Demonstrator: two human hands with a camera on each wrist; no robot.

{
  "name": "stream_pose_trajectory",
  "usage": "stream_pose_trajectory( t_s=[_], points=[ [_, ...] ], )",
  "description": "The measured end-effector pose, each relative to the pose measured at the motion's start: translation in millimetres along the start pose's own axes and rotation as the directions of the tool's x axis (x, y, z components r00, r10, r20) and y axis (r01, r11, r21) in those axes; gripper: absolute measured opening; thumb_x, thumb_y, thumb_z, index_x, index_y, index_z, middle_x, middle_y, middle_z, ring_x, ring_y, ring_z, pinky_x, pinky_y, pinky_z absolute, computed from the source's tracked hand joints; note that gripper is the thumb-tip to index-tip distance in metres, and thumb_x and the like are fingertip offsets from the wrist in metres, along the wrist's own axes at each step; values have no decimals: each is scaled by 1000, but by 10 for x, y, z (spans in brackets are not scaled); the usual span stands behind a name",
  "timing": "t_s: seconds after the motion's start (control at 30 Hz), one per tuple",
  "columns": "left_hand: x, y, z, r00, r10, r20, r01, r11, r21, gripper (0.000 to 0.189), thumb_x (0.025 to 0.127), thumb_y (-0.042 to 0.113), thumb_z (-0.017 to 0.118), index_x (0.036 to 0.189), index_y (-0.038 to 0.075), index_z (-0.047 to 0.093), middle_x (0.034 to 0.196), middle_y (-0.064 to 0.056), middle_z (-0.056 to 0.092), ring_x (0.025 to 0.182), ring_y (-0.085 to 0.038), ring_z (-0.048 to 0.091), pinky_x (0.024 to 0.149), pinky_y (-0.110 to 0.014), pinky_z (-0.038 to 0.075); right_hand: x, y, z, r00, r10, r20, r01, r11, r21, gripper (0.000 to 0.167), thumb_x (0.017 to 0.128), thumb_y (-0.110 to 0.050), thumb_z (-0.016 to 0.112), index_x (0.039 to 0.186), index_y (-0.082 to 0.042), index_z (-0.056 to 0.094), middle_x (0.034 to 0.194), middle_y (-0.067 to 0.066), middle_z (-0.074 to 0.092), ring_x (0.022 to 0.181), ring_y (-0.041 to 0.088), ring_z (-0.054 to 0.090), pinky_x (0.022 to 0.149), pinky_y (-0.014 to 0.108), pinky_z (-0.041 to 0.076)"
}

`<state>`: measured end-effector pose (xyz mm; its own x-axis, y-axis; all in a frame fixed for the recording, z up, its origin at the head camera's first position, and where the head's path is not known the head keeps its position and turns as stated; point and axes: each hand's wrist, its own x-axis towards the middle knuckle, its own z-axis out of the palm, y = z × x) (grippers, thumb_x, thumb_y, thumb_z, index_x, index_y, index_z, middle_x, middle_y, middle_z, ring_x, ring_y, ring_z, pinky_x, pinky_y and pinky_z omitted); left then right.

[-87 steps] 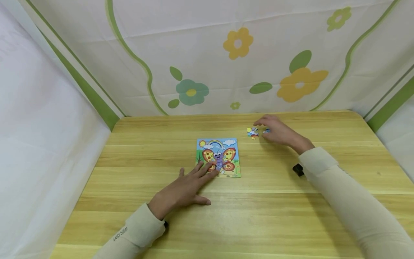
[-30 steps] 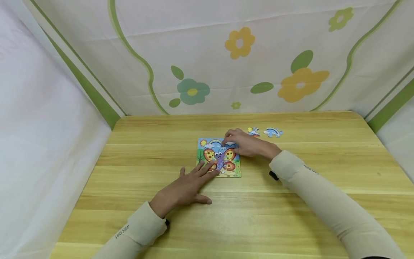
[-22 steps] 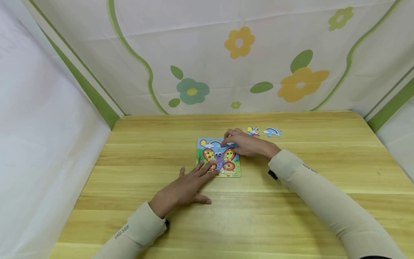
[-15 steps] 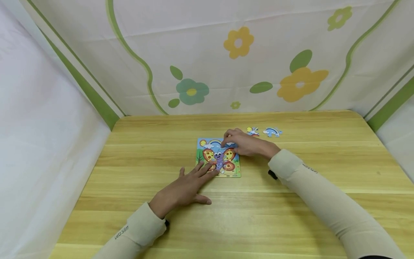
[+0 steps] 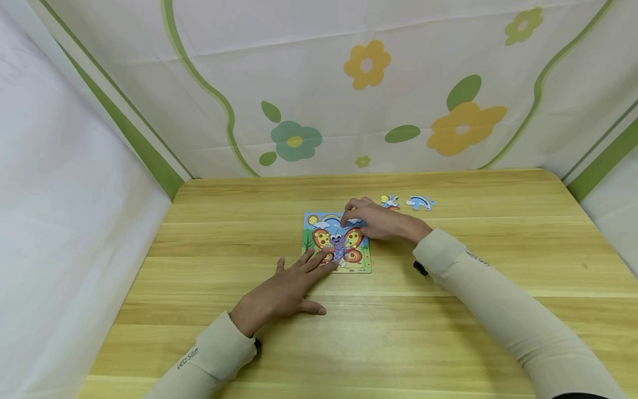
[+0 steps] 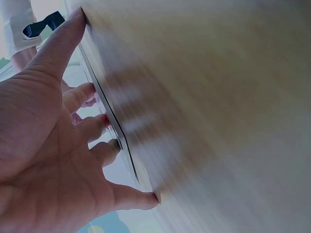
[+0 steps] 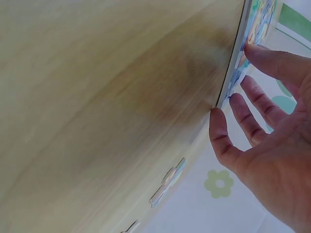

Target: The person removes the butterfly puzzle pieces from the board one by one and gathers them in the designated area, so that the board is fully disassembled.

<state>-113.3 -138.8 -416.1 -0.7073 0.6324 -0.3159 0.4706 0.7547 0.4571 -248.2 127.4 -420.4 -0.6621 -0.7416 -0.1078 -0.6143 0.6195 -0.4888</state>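
Note:
A square butterfly puzzle board point(image 5: 366, 260) lies flat on the wooden table. My left hand point(image 5: 289, 291) rests on its lower left part, fingers spread and fairly straight, thumb out to the side on the table. In the left wrist view, the fingertips of my left hand point(image 6: 58, 136) reach over the board's edge. My right hand point(image 5: 381, 219) bends over the upper right corner. Seen from the right wrist, the thumb and fingers of my right hand point(image 7: 272, 116) touch the board point(image 7: 238, 43), with gaps between them. I cannot tell whether a piece lies between these fingertips.
Two loose puzzle pieces lie behind and right of the board: one with yellow and red point(image 5: 390, 201), and a blue rainbow piece point(image 5: 421, 203). A white cloth wall point(image 5: 324, 100) with printed flowers rises behind the table's far edge.
My right hand has moved left from the loose pieces to the board's upper right corner, uncovering the rainbow piece. Over the last second it stays there. The left hand keeps its place.

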Motion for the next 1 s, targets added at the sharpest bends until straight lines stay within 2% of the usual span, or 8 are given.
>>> stream_pose_trajectory(
  t_s=[0.37,1.0],
  points=[
    [0,-6,3,1000,-3,-1,3,1000,-9,93,94,50,74,169,32,22,178,3,7,165,-33,1,114,-86,11,-29,-26,11,1000,6,-6,-6,999,-53,31,98,1,67,124,-16,71,140,12,59,123,34,52,105,51,49],
    [3,-8,6,1000,0,-5,0,1000,8,92,94,50,73,169,32,22,178,3,7,165,-33,2,114,-86,13,-52,-42,-1,1000,11,-19,-13,997,-80,29,98,-1,68,124,-15,73,142,13,59,119,33,53,100,49,50]
  ],
)
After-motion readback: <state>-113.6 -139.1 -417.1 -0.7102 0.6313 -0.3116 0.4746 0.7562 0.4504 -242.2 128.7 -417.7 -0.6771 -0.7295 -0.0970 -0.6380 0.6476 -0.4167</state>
